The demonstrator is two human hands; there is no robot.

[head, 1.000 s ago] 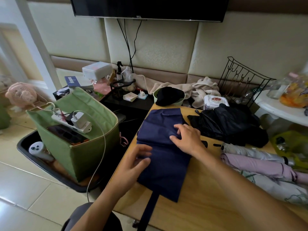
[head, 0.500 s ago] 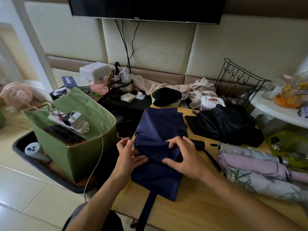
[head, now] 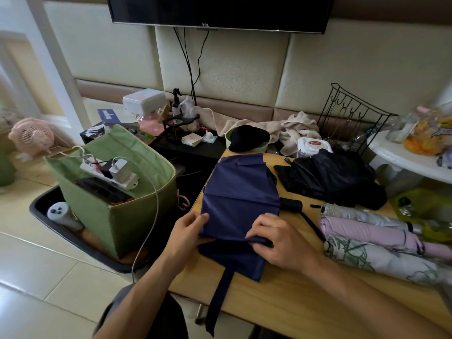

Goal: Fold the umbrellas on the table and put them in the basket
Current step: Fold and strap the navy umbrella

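- Under both hands: wooden table (head: 281,299), light in colour, bearing every umbrella noted below.
- Left of the left hand, off the table's edge: green fabric basket (head: 127,216), standing open in a black tray (head: 49,216) on the tiled floor. A white power strip (head: 110,174) with chargers lies across its top, and a white cable hangs down its side.
- Between and beyond the hands: navy umbrella (head: 241,192), canopy flattened on the table's left portion. A fold runs across the cloth at the level of the fingers. Its black handle (head: 291,205) protrudes just beyond the right hand; a navy strap (head: 220,297) hangs over the near edge of the table.
- Beyond the right hand, further right: black umbrella (head: 335,177), loosely bunched, unfolded.
- Right of the right hand: three rolled umbrellas lying side by side, touching. Silver umbrella (head: 362,214) furthest away, pink umbrella (head: 367,231) in the middle, floral umbrella (head: 381,258) nearest.
- Right hand (head: 281,241): fingers curled, pinching the folded edge of the navy cloth against the table.
- Left hand (head: 188,231): fingers curled over the left edge of the navy canopy, gripping the cloth at the fold.
- Beyond the navy umbrella, at the table's far edge: pale green bowl (head: 228,140) holding a black item; what that item is cannot be told.
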